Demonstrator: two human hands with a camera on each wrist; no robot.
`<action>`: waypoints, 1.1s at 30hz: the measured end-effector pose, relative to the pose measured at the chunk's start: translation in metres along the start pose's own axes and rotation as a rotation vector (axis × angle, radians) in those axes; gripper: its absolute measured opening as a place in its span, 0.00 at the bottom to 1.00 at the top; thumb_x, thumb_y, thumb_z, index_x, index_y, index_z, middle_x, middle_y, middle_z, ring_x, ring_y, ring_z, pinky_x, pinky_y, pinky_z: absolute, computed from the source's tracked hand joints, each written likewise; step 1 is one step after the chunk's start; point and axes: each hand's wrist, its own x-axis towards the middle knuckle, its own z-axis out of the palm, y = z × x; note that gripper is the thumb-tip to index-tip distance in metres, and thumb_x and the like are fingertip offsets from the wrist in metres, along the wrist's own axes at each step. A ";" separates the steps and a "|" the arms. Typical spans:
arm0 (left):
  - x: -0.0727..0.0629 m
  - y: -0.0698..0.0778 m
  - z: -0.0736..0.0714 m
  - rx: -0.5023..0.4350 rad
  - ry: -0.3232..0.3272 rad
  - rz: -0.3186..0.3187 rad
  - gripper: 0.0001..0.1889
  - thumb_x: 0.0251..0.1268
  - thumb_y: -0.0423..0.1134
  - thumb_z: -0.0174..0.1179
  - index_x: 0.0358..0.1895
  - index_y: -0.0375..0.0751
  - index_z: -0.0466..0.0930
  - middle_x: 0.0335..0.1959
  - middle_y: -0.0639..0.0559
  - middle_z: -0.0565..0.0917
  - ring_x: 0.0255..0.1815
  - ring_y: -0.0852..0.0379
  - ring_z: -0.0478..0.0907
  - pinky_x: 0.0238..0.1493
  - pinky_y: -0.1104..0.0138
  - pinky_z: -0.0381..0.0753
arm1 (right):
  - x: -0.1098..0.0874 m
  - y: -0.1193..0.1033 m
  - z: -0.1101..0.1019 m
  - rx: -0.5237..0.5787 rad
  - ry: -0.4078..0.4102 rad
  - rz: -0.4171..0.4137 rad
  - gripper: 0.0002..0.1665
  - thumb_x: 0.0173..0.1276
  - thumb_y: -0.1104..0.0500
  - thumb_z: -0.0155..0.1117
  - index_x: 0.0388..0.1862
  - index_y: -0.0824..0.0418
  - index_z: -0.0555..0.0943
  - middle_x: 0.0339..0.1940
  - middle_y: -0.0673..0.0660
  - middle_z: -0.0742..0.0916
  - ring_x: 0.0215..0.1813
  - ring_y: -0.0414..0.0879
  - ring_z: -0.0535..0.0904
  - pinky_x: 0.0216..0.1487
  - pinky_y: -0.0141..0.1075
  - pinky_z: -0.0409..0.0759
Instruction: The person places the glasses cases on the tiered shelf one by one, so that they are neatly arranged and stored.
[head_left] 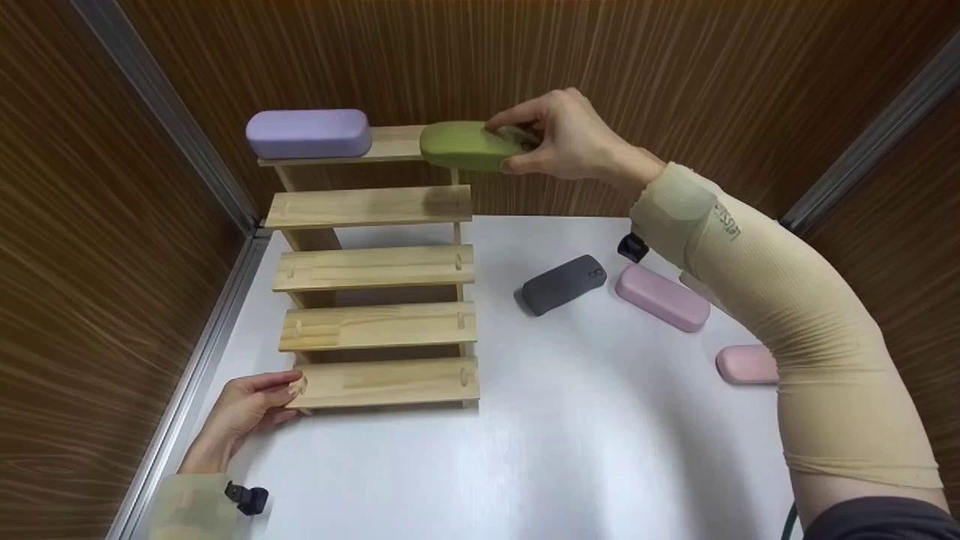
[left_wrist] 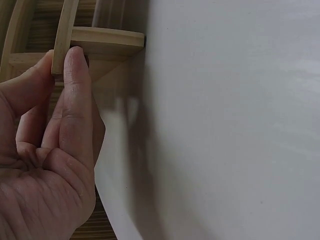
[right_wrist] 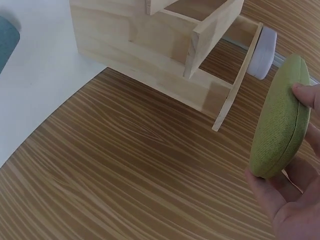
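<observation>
My right hand (head_left: 574, 142) grips a green glasses case (head_left: 461, 146) by its right end, thumb at the front and fingers over the top. In the right wrist view the case (right_wrist: 280, 120) is apart from the top board of a stepped wooden rack (head_left: 375, 267). On the left part of that top board sits a lilac glasses case (head_left: 309, 133). My left hand (head_left: 244, 412) pinches the left end of the rack's lowest board; in the left wrist view the thumb and fingers lie on opposite faces of the board (left_wrist: 63, 37).
On the white table (head_left: 562, 435), right of the rack, lie a dark grey case (head_left: 564, 283), a pink case (head_left: 663, 298) and another pink one (head_left: 748, 364) partly behind my right sleeve. Wood-grain walls (head_left: 697, 67) enclose the table at the back and both sides.
</observation>
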 end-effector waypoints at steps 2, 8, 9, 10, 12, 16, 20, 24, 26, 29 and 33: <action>0.000 0.000 0.000 0.010 0.001 0.001 0.19 0.77 0.31 0.72 0.68 0.39 0.90 0.47 0.66 0.92 0.47 0.68 0.90 0.48 0.70 0.97 | 0.005 0.000 0.000 -0.006 -0.002 0.008 0.28 0.68 0.59 0.82 0.68 0.55 0.91 0.60 0.56 0.95 0.46 0.43 0.84 0.43 0.21 0.78; 0.000 0.000 0.002 0.005 0.008 0.003 0.19 0.78 0.31 0.71 0.69 0.39 0.89 0.48 0.66 0.92 0.47 0.68 0.89 0.48 0.71 0.97 | 0.021 0.001 0.003 -0.013 -0.018 0.028 0.28 0.70 0.58 0.79 0.69 0.56 0.90 0.63 0.57 0.94 0.50 0.44 0.84 0.46 0.23 0.78; 0.000 0.000 0.002 0.004 0.008 0.006 0.19 0.78 0.31 0.70 0.69 0.38 0.89 0.48 0.66 0.92 0.47 0.68 0.89 0.48 0.71 0.97 | 0.024 0.001 0.004 -0.014 -0.022 0.031 0.28 0.70 0.58 0.79 0.70 0.56 0.90 0.63 0.57 0.94 0.50 0.44 0.84 0.47 0.23 0.78; 0.000 0.000 0.002 0.003 0.009 0.008 0.19 0.78 0.31 0.70 0.69 0.38 0.89 0.48 0.66 0.92 0.47 0.68 0.90 0.48 0.71 0.97 | 0.027 0.001 0.005 -0.018 -0.026 0.033 0.28 0.70 0.58 0.78 0.70 0.56 0.90 0.64 0.58 0.94 0.50 0.44 0.84 0.47 0.23 0.78; 0.000 0.001 0.002 -0.001 0.012 0.009 0.19 0.78 0.31 0.70 0.68 0.39 0.90 0.48 0.65 0.92 0.46 0.68 0.90 0.48 0.71 0.97 | 0.032 0.002 0.007 -0.029 -0.032 0.035 0.29 0.70 0.58 0.78 0.70 0.55 0.90 0.64 0.58 0.94 0.51 0.44 0.84 0.48 0.25 0.79; -0.001 0.001 0.004 -0.011 0.015 0.004 0.18 0.78 0.30 0.70 0.66 0.41 0.91 0.47 0.65 0.92 0.46 0.66 0.90 0.49 0.71 0.97 | 0.041 0.004 0.012 -0.047 -0.032 0.034 0.28 0.71 0.57 0.77 0.70 0.56 0.90 0.65 0.58 0.93 0.52 0.44 0.85 0.52 0.29 0.81; -0.003 0.000 0.005 -0.013 0.022 0.003 0.17 0.78 0.29 0.70 0.66 0.41 0.92 0.46 0.66 0.92 0.45 0.67 0.90 0.48 0.71 0.97 | 0.048 0.003 0.016 -0.041 -0.027 0.041 0.28 0.71 0.57 0.76 0.70 0.56 0.90 0.65 0.58 0.93 0.52 0.44 0.85 0.54 0.33 0.84; -0.004 -0.001 0.003 -0.020 0.013 0.010 0.18 0.78 0.29 0.69 0.67 0.39 0.90 0.46 0.65 0.92 0.45 0.66 0.90 0.47 0.70 0.97 | 0.056 0.001 0.021 -0.035 -0.029 0.047 0.28 0.71 0.57 0.76 0.70 0.56 0.90 0.66 0.57 0.93 0.53 0.43 0.84 0.56 0.34 0.85; -0.004 -0.002 0.003 -0.025 0.012 0.011 0.18 0.78 0.28 0.69 0.67 0.38 0.90 0.46 0.64 0.92 0.45 0.66 0.90 0.47 0.70 0.97 | 0.059 -0.001 0.024 -0.035 -0.033 0.044 0.28 0.72 0.57 0.75 0.71 0.56 0.89 0.66 0.57 0.93 0.53 0.44 0.83 0.56 0.33 0.84; -0.003 -0.002 0.004 -0.036 0.003 0.012 0.18 0.78 0.28 0.69 0.66 0.39 0.91 0.47 0.65 0.92 0.45 0.67 0.90 0.47 0.70 0.97 | 0.064 -0.002 0.028 -0.038 -0.037 0.044 0.28 0.72 0.57 0.75 0.71 0.56 0.89 0.66 0.58 0.93 0.52 0.44 0.82 0.54 0.31 0.82; -0.002 -0.002 0.005 -0.059 -0.009 0.012 0.16 0.78 0.27 0.69 0.63 0.44 0.93 0.46 0.67 0.92 0.45 0.67 0.91 0.46 0.71 0.97 | 0.069 -0.003 0.032 -0.044 -0.041 0.049 0.28 0.72 0.58 0.74 0.71 0.56 0.89 0.66 0.58 0.92 0.52 0.44 0.81 0.53 0.31 0.81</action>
